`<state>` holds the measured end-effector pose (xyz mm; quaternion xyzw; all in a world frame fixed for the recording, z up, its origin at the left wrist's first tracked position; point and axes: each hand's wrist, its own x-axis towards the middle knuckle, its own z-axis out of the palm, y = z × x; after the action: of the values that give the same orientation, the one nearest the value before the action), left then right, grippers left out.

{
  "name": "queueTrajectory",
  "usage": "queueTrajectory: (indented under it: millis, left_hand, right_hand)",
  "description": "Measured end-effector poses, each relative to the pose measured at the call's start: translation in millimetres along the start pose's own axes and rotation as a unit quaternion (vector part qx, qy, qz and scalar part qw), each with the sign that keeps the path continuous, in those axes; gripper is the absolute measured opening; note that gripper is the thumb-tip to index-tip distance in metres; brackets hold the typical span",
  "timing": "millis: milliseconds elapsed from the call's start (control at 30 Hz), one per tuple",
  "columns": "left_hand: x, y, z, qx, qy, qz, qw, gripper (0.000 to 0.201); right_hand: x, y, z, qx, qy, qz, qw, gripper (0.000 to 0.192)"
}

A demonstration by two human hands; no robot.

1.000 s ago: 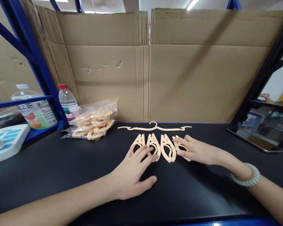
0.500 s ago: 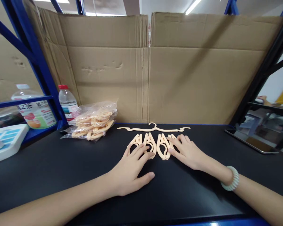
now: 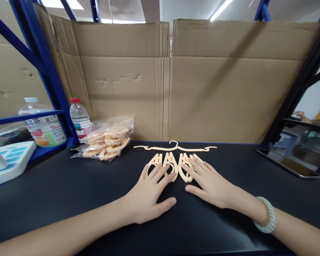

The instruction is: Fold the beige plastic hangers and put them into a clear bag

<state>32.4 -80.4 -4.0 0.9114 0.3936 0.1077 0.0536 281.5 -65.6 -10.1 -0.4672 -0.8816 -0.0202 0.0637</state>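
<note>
Hands flat and open: your left hand and right hand grip nothing, fingertips resting on the folded hangers just ahead. Beyond those lies an unfolded hanger; a bag of hangers sits past your left hand.

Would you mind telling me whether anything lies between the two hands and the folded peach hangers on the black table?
Nothing visible does: the left hand and right hand both rest flat with fingertips already on the folded hangers. The open hanger lies behind them.
</note>
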Motion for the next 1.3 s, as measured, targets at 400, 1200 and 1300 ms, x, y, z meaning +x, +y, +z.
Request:
queueTrajectory:
  millis: [400,1200,1300]
  left_hand:
    - [7,-7,3.1,-0.020,0.047,-0.006,0.999,0.059]
    - [5,3,-2.2,-0.058,0.094,0.152,0.982,0.027]
    - [6,4,-3.2,-0.062,0.097,0.150,0.982,0.028]
  right_hand:
    - [20,12,10,0.024,0.131,0.019,0.991,0.065]
    - [50,124,28,0.034,0.171,0.043,0.984,0.032]
    - [50,123,26,0.050,0.176,0.039,0.982,0.028]
